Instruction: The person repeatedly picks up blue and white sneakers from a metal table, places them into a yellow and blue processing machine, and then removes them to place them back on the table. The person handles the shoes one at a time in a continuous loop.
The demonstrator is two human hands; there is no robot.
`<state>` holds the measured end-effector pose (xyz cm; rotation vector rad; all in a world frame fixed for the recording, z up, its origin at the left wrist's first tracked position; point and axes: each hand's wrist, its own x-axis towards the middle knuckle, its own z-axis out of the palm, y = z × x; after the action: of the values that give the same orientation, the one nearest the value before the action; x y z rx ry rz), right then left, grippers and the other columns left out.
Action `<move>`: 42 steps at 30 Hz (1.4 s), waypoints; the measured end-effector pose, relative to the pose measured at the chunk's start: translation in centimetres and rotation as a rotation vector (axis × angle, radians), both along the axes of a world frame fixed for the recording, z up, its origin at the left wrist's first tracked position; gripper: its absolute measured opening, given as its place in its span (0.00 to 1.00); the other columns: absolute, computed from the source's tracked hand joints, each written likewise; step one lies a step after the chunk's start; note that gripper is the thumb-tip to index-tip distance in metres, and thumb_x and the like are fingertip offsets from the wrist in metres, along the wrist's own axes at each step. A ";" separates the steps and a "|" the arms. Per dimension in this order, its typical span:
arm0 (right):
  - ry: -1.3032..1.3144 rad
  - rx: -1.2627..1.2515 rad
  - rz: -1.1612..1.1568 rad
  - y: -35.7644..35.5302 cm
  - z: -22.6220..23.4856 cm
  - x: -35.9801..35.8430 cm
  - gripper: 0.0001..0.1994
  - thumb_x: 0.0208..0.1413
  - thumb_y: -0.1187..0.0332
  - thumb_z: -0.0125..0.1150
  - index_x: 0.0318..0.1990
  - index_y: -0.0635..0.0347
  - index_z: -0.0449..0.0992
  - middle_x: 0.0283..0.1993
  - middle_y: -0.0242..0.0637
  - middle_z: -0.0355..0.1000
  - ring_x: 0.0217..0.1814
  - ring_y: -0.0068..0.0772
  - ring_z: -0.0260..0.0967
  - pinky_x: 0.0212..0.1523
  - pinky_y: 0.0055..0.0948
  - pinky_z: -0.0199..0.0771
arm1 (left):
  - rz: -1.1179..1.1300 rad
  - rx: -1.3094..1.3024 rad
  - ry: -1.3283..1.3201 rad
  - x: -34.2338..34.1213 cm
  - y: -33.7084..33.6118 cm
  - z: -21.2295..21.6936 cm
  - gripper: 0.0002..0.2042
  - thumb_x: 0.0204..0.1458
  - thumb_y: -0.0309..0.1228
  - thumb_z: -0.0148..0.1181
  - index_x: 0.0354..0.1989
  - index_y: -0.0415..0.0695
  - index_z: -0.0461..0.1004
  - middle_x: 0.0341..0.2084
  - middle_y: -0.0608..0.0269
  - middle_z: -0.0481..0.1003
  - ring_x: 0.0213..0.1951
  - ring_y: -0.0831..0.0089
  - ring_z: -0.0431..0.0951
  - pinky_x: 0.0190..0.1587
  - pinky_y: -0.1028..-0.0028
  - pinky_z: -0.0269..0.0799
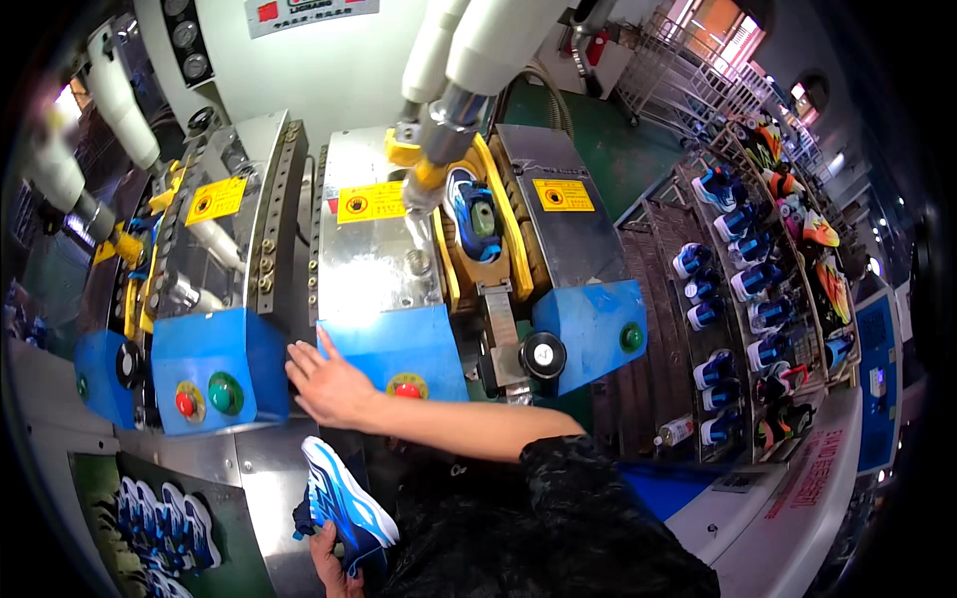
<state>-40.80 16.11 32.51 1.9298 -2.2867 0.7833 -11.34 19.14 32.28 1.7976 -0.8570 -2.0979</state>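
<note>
Several shoes [201, 528] are lying on a green surface [242, 543], too overlapped to count. The left hand [327, 563] is gripping one blue-and-white shoe [349, 498] near its lower end; it is looking light, soft-uppered and firmer-soled, inviting a hold around the sole. The right hand [329, 386] is spreading its fingers at a blue panel [399, 344], contact unclear. One clamped shoe [485, 249] is sitting beyond; over ten rack shoes [755, 281] are standing rightward.

right arm [469, 429] kinda slung across, right hand [331, 384] splayed just beyond the shoe [349, 496], left hand [326, 564] gripping its near end
</note>
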 end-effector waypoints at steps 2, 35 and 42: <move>-0.231 -0.257 0.027 1.0 1.3 1.0 0.22 0.55 0.66 0.58 0.55 0.68 0.67 0.62 0.53 0.62 0.65 0.52 0.59 0.67 0.57 0.51 | 0.020 0.014 -0.004 2.1 -0.4 -0.4 0.26 0.56 0.40 0.57 0.60 0.38 0.64 0.53 0.56 0.70 0.54 0.62 0.70 0.54 0.62 0.68; -1.453 0.480 0.013 0.3 -7.4 43.0 0.27 0.44 0.70 0.71 0.53 0.66 0.69 0.45 0.33 0.72 0.46 0.26 0.68 0.50 0.31 0.71 | 0.369 -0.363 -0.313 46.1 0.2 -9.3 0.28 0.53 0.30 0.65 0.60 0.38 0.62 0.50 0.58 0.71 0.50 0.69 0.71 0.54 0.67 0.67; -1.275 -0.414 -0.175 23.3 5.7 42.0 0.40 0.48 0.74 0.70 0.67 0.64 0.52 0.61 0.38 0.61 0.63 0.26 0.57 0.63 0.29 0.58 | -0.670 -0.766 0.383 30.1 -0.5 4.0 0.44 0.49 0.37 0.67 0.71 0.40 0.46 0.63 0.54 0.58 0.62 0.63 0.60 0.65 0.65 0.51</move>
<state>1.20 39.42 38.21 1.0509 -2.2847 2.7177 18.71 18.64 36.26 0.7377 -1.9706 -1.8925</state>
